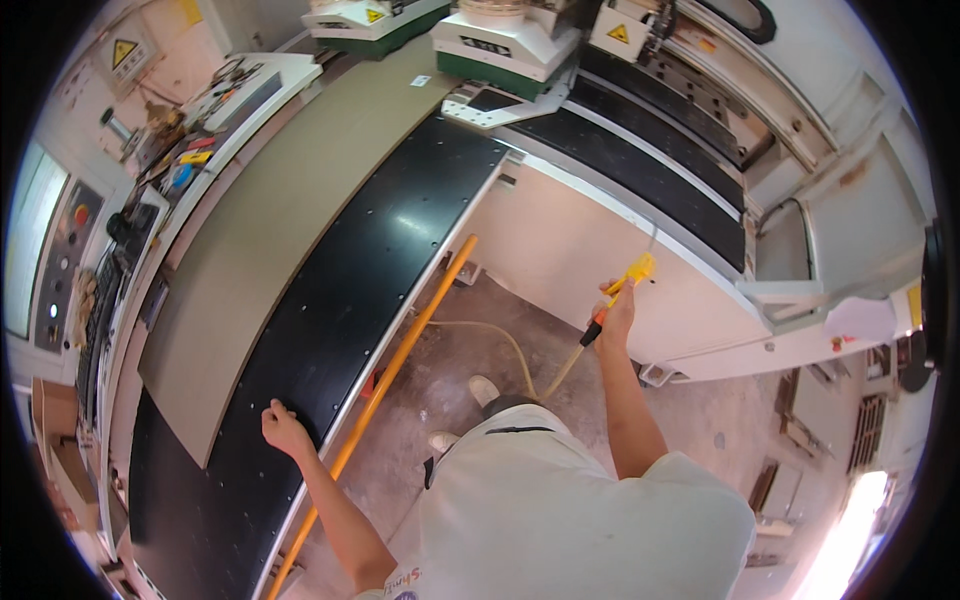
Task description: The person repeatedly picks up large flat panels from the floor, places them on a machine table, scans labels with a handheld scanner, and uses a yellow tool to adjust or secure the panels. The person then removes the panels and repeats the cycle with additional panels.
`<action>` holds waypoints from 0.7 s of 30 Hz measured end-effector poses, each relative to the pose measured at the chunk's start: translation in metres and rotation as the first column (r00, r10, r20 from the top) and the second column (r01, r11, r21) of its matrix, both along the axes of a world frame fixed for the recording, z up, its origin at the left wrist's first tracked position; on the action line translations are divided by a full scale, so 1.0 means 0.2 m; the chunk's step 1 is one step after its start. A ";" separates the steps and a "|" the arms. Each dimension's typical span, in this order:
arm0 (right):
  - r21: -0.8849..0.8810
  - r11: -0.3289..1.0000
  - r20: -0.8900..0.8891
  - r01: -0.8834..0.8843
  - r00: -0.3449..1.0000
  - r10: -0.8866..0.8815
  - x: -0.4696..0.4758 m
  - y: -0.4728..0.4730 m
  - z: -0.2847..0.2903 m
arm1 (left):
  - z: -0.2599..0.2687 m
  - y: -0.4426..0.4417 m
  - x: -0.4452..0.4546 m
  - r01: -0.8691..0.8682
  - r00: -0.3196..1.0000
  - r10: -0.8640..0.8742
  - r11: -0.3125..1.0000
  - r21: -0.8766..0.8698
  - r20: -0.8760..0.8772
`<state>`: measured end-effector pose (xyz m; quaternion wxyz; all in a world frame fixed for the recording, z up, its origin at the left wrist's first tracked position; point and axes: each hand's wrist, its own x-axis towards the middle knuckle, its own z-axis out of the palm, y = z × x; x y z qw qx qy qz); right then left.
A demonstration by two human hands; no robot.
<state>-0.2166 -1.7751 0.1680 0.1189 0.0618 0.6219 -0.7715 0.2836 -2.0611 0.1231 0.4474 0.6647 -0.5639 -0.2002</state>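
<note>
My right hand [616,319] grips a yellow air blow gun [634,274], out in front of the machine's pale side panel. A translucent hose [564,369] runs from the gun's black and orange fitting down towards the floor. My left hand [285,429] is loosely closed over the black machine table [330,330], near its edge; nothing shows in it. Just left of that hand lies a long grey-brown board [277,202], flat on the table, with a small white label [420,81] at its far end.
An orange rail [405,349] runs along the table's near edge. White and green machine heads [495,60] stand over the far end. At left, a white shelf [247,112] holds tools, beside a control panel [67,262]. More black bed sections [645,180] lie at right.
</note>
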 end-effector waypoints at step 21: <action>0.156 0.029 0.302 -0.987 0.076 0.950 0.51 -0.27 0.23 | 0.03 0.03 -0.01 -0.099 0.995 0.100 0.991 0.091 -0.009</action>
